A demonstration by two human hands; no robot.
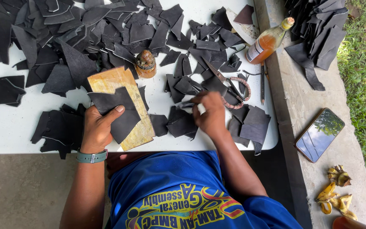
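On the left part of the white table (5,127) many black leather scraps (56,38) are lying in loose heaps. The left hand (98,127) is pressing one dark leather piece (119,112) flat against a yellowish wooden board (132,127), with the thumb lying on top of the piece and the fingers going around the near edge of the board. This piece is looking thin and light, and I am judging it as flexible but not floppy, with a matte surface that is not slipping easily; holding it near its edge with thumb pressure is seeming the safest way. Just behind the board a small brown jar (145,63) is standing upright. Going to the right, the right hand (210,114) is closing its fingers around a thin pale tool (189,104), the tip pointing left; what kind of tool it is, I cannot tell. Beyond this hand, scissors (229,87) with wrapped handles are resting on scraps. Further right an amber bottle (267,42) is lying tilted, and a phone (320,135) is lying on the concrete ledge (293,101).
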